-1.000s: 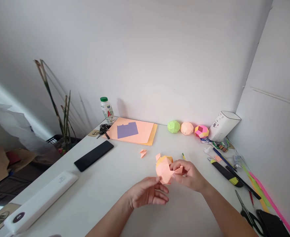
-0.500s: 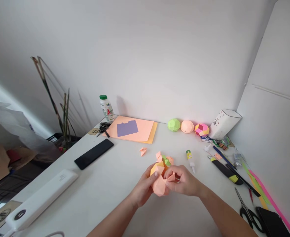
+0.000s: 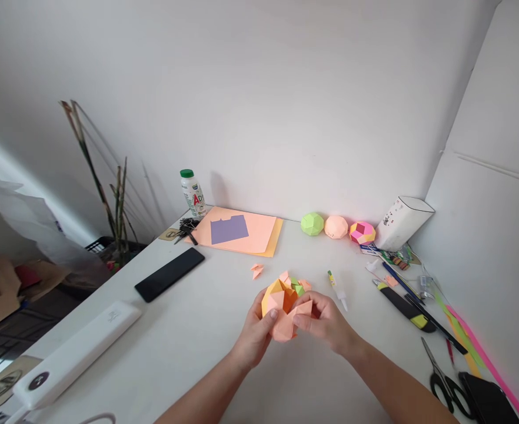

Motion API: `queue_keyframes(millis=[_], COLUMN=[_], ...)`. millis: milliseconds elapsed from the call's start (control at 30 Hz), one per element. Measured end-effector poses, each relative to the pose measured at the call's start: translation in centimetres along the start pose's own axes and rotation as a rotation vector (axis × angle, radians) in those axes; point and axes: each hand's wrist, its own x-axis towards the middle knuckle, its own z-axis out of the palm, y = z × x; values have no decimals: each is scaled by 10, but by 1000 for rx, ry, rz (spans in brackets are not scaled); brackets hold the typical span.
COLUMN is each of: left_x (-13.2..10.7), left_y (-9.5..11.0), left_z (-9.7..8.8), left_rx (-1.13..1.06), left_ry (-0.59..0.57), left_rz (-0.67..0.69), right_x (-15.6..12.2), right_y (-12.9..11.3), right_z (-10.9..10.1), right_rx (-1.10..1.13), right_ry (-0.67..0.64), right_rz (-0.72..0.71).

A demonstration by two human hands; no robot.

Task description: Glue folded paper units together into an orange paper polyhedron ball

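Both my hands hold a half-built paper polyhedron [image 3: 281, 306] of peach and orange panels just above the white table [image 3: 189, 341]. My left hand [image 3: 255, 333] grips its left side, thumb on a peach face. My right hand [image 3: 325, 324] pinches a peach flap on its right side. Small loose folded paper pieces [image 3: 297, 285], peach and green, lie just behind the model, and another peach piece [image 3: 256, 271] lies further left. A small glue tube [image 3: 336, 290] lies to the right of them.
Three finished paper balls, green [image 3: 312, 224], peach [image 3: 335, 227] and pink-yellow [image 3: 362, 232], line the wall beside a white box [image 3: 403, 222]. Coloured paper sheets [image 3: 237, 232], a bottle [image 3: 192, 194], keys, a black phone [image 3: 169, 274] and a white case [image 3: 74, 356] lie left. Cutter, pens and scissors [image 3: 447, 383] lie right.
My left hand rose from under the model to grip its left side. The model turned, so its orange panels now face up. The glue tube came into sight.
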Motion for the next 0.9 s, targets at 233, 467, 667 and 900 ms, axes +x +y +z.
queue_keyframes(millis=[233, 467, 667, 900], left_x=[1, 1, 2, 2], left_y=[-2, -1, -1, -3], left_z=[-1, -1, -4, -5], left_rx=[18, 42, 64, 57], left_ry=[19, 27, 20, 52], left_rz=[63, 63, 64, 65], right_x=[0, -1, -2, -3], right_y=[0, -1, 2, -1], right_z=[5, 1, 0, 4], right_rx=[65, 32, 57, 59], right_ry=[56, 12, -37, 0], right_rz=[-8, 17, 22, -3])
